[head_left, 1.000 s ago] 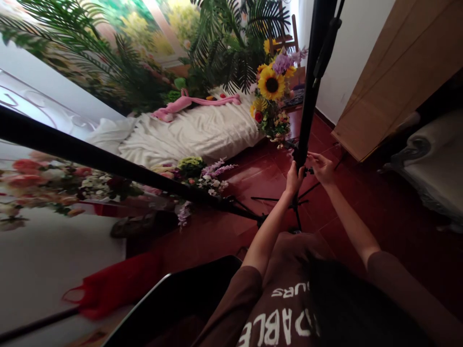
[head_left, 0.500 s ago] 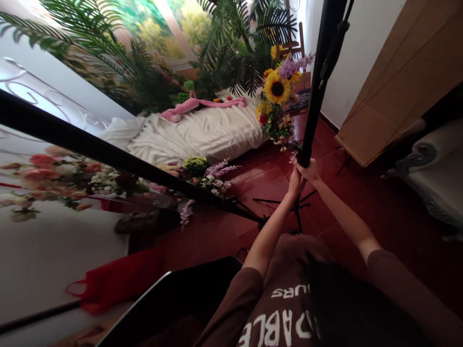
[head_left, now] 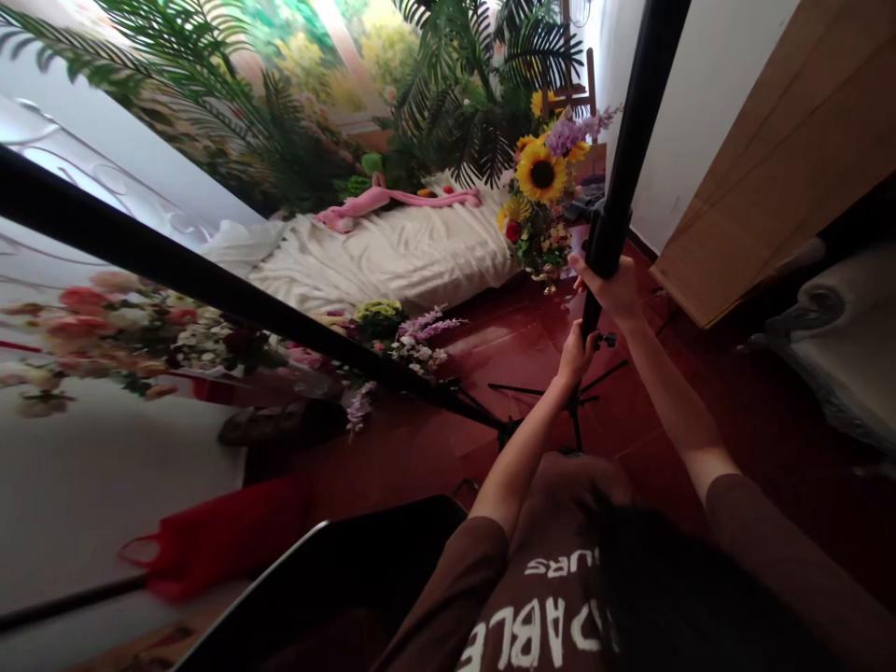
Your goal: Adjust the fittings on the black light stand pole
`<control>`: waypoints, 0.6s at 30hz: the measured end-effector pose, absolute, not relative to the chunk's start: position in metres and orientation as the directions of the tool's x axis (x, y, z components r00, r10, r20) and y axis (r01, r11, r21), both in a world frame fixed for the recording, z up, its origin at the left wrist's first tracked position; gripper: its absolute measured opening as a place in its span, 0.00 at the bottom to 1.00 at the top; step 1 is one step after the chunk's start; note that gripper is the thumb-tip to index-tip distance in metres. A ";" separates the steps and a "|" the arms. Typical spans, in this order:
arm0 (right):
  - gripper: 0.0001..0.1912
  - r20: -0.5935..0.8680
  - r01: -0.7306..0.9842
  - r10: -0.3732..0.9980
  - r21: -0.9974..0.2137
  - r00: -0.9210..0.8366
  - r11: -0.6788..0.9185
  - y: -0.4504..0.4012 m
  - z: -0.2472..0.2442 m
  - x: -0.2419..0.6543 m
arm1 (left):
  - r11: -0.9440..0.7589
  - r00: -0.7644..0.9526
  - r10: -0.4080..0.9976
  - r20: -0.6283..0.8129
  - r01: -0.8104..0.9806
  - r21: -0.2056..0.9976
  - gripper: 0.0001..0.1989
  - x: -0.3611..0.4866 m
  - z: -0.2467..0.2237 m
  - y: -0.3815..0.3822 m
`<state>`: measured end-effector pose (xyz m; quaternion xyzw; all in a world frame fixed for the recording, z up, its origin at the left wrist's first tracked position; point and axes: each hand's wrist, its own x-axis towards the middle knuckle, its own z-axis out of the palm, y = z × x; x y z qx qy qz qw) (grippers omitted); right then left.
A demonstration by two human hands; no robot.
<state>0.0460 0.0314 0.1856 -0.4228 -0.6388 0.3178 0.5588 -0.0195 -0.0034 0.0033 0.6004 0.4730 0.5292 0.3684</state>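
Observation:
A tall black tripod light stand (head_left: 634, 121) rises in front of me, leaning up to the right, with its thin legs (head_left: 575, 399) spread on the floor. My right hand (head_left: 616, 287) is closed around it at the thicker collar (head_left: 606, 241) of the upper tube. Lower down, my left hand (head_left: 577, 357) wraps the thinner tube, beside a small black clamp knob (head_left: 608, 340). Bare tube shows between the two hands. Some fingers are hidden behind the stand.
A second black pole (head_left: 210, 289) slants across the left. Artificial sunflowers (head_left: 541, 174) stand behind the stand. A pink plush toy (head_left: 371, 201) lies on a white-draped platform (head_left: 413, 252). A brown board (head_left: 756, 177) leans at right, near an ornate pale sofa (head_left: 847, 299).
My right hand has moved up, and the stand's thick collar has risen with it. My left hand stays lower, so the hands are now apart and the knob shows.

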 end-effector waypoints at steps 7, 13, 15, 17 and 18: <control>0.21 0.437 0.281 0.899 -0.860 -0.027 0.427 0.003 0.152 0.077 | -0.295 -0.032 0.952 0.305 0.183 0.938 0.13 -0.019 0.001 -0.004; 0.15 0.302 0.415 0.949 -0.854 -0.092 0.312 -0.022 0.087 0.117 | -0.322 -0.039 0.942 0.335 0.184 0.929 0.13 -0.019 -0.002 -0.002; 0.15 0.281 0.435 0.956 -0.853 -0.082 0.288 -0.030 0.071 0.126 | -0.316 -0.055 0.942 0.332 0.199 0.928 0.12 -0.018 -0.002 -0.002; 0.16 0.260 0.406 0.963 -0.874 -0.069 0.265 -0.036 0.061 0.131 | -0.309 -0.069 0.942 0.329 0.211 0.927 0.12 -0.018 -0.002 -0.002; 0.17 0.250 0.387 0.966 -0.886 -0.065 0.255 -0.039 0.058 0.133 | -0.308 -0.072 0.942 0.329 0.214 0.927 0.12 -0.018 -0.002 -0.002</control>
